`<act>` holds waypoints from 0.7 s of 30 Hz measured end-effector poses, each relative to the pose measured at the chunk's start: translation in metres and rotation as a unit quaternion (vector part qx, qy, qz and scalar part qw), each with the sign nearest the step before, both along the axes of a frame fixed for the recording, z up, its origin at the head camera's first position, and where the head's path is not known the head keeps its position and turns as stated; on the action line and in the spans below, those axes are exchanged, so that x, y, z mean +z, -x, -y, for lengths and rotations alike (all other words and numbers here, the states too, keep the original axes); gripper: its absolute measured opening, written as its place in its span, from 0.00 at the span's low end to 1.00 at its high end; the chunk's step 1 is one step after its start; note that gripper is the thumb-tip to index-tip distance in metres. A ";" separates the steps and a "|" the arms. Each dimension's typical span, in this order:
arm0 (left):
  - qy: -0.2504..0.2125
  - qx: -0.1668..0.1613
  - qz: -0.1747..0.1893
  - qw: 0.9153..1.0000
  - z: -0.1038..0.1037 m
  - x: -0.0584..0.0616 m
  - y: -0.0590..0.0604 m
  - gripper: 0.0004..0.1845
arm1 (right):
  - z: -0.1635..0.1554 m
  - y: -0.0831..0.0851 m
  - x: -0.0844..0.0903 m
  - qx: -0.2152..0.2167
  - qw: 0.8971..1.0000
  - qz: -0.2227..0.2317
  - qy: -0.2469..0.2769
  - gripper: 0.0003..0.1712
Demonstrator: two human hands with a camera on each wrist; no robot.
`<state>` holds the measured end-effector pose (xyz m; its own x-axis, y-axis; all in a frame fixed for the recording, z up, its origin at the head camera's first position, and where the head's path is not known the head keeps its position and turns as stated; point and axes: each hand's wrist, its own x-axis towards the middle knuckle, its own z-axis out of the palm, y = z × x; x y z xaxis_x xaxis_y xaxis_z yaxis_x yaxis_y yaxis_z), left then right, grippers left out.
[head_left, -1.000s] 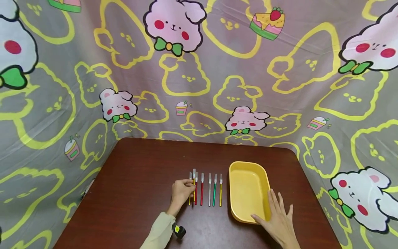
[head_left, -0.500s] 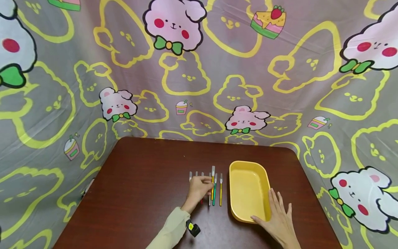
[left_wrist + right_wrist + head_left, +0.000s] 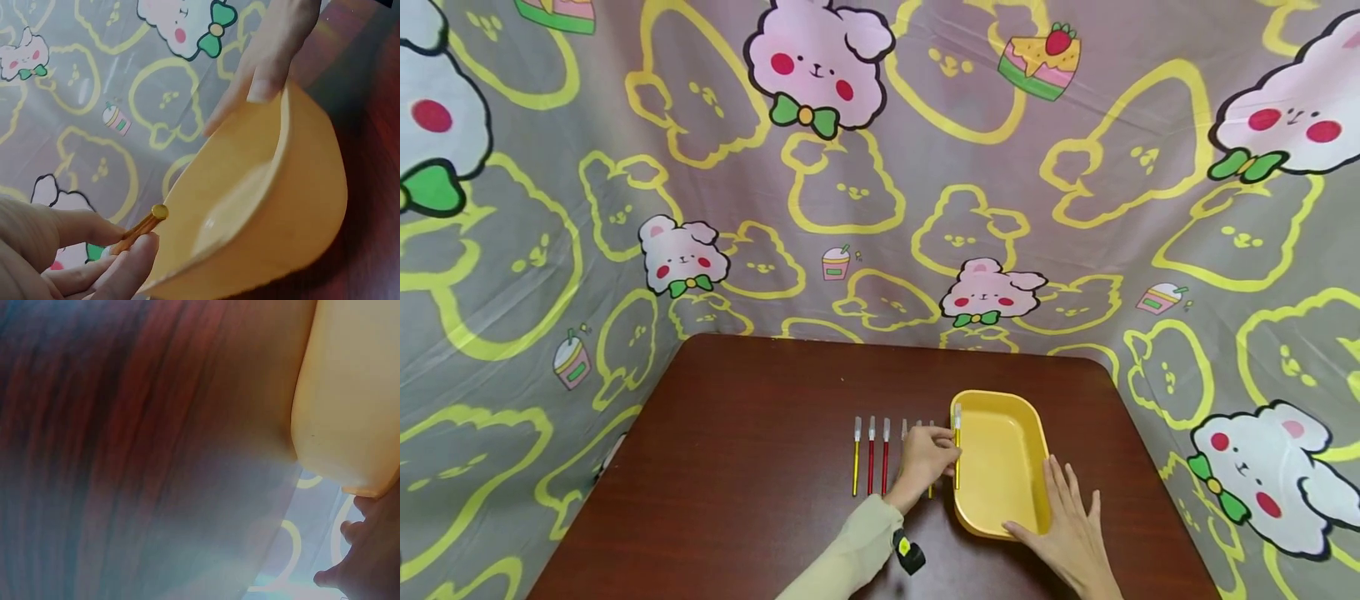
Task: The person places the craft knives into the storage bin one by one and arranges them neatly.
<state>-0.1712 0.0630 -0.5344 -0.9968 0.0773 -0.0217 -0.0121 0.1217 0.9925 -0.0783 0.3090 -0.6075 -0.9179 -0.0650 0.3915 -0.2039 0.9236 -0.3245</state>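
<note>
In the head view my left hand (image 3: 923,460) pinches a yellow-handled craft knife (image 3: 957,446) with a clear cap, held upright over the left rim of a yellow plastic tray (image 3: 1000,475). The left wrist view shows the round gold end of its handle (image 3: 160,212) between thumb and fingers. My right hand (image 3: 1071,525) rests with spread, fairly straight fingers on the tray's near right corner, thumb at the near rim. Left of the tray lie another yellow craft knife (image 3: 855,467) and two red craft knives (image 3: 871,467). My left hand partly hides several more.
The dark brown wooden table (image 3: 737,433) carries everything. Patterned cloth (image 3: 850,192) with rabbit drawings hangs behind it and along both sides. A black wrist camera (image 3: 910,554) sits on the left sleeve (image 3: 857,542).
My left hand has carried the yellow craft knife rightward from the left end of the row, over the other knives, to the tray. The right hand stays on the tray.
</note>
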 end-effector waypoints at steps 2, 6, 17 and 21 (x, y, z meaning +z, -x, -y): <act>-0.005 -0.006 0.006 1.000 -0.008 0.000 -0.002 0.13 | 0.001 0.000 -0.001 -0.001 1.000 0.002 -0.001 0.72; 0.002 -0.010 0.023 1.000 -0.026 -0.001 -0.006 0.11 | 0.002 -0.001 0.000 -0.005 1.000 0.007 0.000 0.72; 0.024 0.009 0.027 0.999 -0.078 -0.014 -0.018 0.11 | 0.003 -0.001 0.004 -0.014 1.000 0.017 -0.012 0.72; 0.034 0.014 0.020 0.999 -0.091 -0.020 -0.019 0.11 | 0.003 -0.001 0.003 -0.017 0.999 0.024 -0.015 0.73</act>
